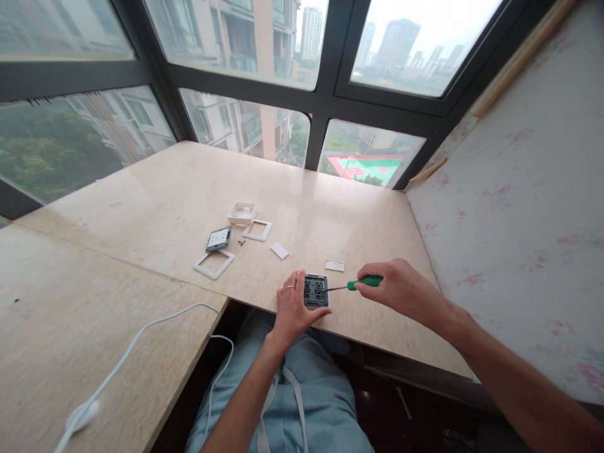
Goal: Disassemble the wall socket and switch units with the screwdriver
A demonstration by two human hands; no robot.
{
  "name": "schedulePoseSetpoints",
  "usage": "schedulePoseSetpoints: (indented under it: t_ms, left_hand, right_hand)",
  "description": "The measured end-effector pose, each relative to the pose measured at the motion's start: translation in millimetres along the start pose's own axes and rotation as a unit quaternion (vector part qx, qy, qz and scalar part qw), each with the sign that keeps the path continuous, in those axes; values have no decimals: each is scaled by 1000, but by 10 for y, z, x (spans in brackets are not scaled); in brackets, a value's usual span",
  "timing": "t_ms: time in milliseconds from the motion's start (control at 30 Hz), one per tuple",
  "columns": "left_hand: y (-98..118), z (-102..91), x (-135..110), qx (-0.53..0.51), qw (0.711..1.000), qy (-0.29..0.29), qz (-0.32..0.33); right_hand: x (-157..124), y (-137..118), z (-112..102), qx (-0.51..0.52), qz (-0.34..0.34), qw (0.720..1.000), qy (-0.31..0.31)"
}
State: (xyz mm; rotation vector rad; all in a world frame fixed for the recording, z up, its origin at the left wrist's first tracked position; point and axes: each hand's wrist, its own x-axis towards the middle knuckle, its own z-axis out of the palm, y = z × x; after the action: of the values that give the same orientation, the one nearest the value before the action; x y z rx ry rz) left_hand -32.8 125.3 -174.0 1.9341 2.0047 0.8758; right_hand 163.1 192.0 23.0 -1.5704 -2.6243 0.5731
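Note:
A dark wall switch module [316, 290] lies near the front edge of the stone counter, its black inner side facing up. My left hand [293, 305] grips it from the left, thumb along the near edge and fingers along the far left side. In my right hand [391, 284] is a screwdriver [365, 283] with a green handle, held nearly level. Its thin shaft points left and the tip meets the right part of the module. Just beyond the module lies a small white rocker cover [335, 265]. Another flat white cover [279, 250] rests farther left.
Toward the back left are a white mounting box [242, 212], two white frames [257, 230] [214, 264], a socket module [219, 239] and small screws [241, 242]. A white cable [155, 321] crosses the left counter [94, 302]. Windows stand behind; a papered wall [514, 207] bounds the right.

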Motion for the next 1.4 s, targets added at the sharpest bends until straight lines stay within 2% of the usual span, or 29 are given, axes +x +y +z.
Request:
schedulePoseSetpoints:
  t_ms: [133,333,467,600,700,800,933,1000,1033,1133,1200,1267,1333,1400]
  left_hand:
    - [4,11,-8,-3,1000,17,-2]
    - [-2,3,-7,-10,1000,13,-13]
    - [8,6,-2,-8,1000,16,-13]
    - [2,19,5,-4,1000,26,-7]
    - [-20,23,11,-4,999,37,1]
    - [-35,17,21,-7,999,43,1]
    - [-31,-4,30,-7,999,48,5]
    - [-26,-14,25,-6,998,55,9]
    - [-25,-18,22,-5,998,57,9]
    - [-23,-26,12,-4,998,54,10]
    - [-26,-25,10,-1,999,53,11]
    - [-31,-19,9,4,998,57,13]
    - [-39,-8,8,9,998,62,16]
    - [-45,2,6,12,998,67,17]
  right_hand:
    - [42,-45,-11,-18,-5,1000,-6]
    - [116,-156,-68,-31,4,999,-25]
    - [269,-313,-100,-103,40,992,-64]
    - [478,-480,-120,-190,35,979,-66]
    - [533,-569,-148,-240,-32,967,-80]
    - [476,-590,-176,-267,-161,945,-101]
    - [382,-475,-209,-266,-322,900,-121]
    - [360,-388,-220,-249,-359,894,-99]
    - [352,-352,-222,-233,-360,899,-86]
    - [321,-321,-210,-176,-311,932,-61]
    - [298,-373,-195,-194,-236,952,-34]
    - [285,-452,-184,-277,-145,949,-24]
    - [289,-514,-180,-352,-69,933,-37]
    - [310,-523,-185,-369,-36,928,-42]
